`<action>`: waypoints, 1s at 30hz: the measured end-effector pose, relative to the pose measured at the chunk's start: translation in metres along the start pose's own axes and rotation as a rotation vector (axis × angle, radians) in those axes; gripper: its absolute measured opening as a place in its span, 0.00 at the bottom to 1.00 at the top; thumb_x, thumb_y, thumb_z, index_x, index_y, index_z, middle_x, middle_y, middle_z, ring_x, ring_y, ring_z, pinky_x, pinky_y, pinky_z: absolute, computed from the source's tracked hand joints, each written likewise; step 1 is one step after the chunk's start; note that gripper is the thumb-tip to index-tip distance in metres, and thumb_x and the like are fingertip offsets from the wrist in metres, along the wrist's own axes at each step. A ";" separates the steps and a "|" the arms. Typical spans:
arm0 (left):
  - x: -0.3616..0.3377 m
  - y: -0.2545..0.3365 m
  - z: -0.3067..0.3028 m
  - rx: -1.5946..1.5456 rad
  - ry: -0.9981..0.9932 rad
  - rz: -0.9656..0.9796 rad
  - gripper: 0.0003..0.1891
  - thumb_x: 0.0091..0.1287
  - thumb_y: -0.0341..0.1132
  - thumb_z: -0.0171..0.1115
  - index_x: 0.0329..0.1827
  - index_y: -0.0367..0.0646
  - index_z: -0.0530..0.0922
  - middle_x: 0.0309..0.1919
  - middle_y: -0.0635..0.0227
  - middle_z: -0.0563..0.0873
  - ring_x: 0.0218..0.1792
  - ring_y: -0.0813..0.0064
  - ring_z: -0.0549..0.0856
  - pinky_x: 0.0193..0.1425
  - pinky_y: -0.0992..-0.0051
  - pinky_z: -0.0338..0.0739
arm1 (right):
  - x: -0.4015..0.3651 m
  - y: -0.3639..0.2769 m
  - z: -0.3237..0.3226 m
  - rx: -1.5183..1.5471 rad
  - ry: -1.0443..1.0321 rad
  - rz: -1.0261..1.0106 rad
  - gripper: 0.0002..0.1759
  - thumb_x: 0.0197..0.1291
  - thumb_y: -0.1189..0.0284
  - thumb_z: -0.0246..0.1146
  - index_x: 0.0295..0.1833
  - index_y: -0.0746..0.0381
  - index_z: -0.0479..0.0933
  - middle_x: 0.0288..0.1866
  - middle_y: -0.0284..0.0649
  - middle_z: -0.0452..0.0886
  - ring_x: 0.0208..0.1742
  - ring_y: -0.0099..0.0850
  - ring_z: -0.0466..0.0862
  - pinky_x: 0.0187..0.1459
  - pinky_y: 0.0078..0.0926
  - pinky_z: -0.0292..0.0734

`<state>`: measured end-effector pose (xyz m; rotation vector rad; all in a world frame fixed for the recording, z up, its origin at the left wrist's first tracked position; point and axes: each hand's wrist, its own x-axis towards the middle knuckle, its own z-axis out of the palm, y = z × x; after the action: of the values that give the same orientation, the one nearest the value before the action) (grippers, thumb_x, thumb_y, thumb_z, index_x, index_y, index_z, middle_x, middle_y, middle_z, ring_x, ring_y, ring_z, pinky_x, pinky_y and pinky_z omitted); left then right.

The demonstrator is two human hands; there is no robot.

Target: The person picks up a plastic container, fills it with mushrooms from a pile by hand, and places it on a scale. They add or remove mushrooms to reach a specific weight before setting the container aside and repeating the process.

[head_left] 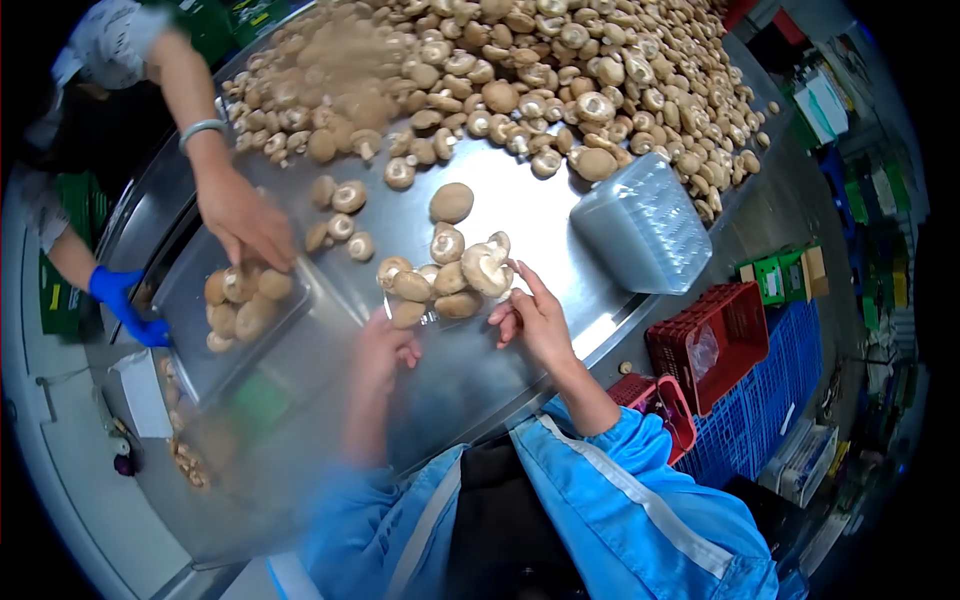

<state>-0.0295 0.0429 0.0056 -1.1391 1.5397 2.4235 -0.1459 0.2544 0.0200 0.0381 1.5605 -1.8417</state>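
In front of me on the metal table sits a cluster of shiitake mushrooms (434, 283), with bits of a clear plastic tray (430, 318) showing beneath. At its right side is my right hand (532, 318), open, index fingertip and thumb right at the edge of a large upturned mushroom (485, 270). My left hand (385, 348) is at the near left side, partly smeared; its thumb points up beside the tray and its fingers are half curled and apart. A single brown cap (452, 202) lies just beyond the cluster.
A big mushroom heap (520, 80) covers the table's far side. Stacked clear trays (645, 225) stand at right. Across the left, another person's bare hand (245, 220) and blue-gloved hand (128, 300) are at a filled tray (240, 300). Red crates (708, 345) stand beyond the right edge.
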 end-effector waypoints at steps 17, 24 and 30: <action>-0.077 0.064 -0.121 0.038 0.248 0.263 0.28 0.61 0.19 0.51 0.68 0.33 0.65 0.43 0.57 0.84 0.19 0.79 0.80 0.15 0.85 0.71 | 0.034 -0.010 0.148 -0.409 -0.277 -0.278 0.25 0.71 0.70 0.53 0.72 0.61 0.65 0.62 0.45 0.74 0.57 0.33 0.79 0.46 0.28 0.80; -0.067 0.086 -0.210 0.056 0.487 0.285 0.20 0.62 0.20 0.54 0.58 0.37 0.76 0.33 0.69 0.84 0.13 0.87 0.72 0.13 0.85 0.61 | 0.087 0.030 0.228 -0.827 -0.290 -0.728 0.25 0.65 0.69 0.57 0.67 0.65 0.69 0.73 0.54 0.59 0.75 0.53 0.56 0.74 0.45 0.53; -0.053 0.070 -0.260 0.438 0.677 0.330 0.16 0.65 0.23 0.57 0.56 0.36 0.78 0.32 0.71 0.82 0.14 0.88 0.71 0.15 0.84 0.63 | 0.090 0.039 0.240 -0.855 -0.346 -0.701 0.29 0.64 0.66 0.60 0.69 0.66 0.67 0.74 0.55 0.57 0.76 0.54 0.55 0.75 0.46 0.52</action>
<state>0.1236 -0.1832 0.0311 -1.8120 2.4548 1.7491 -0.0944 0.0002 0.0115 -1.2752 2.1084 -1.3458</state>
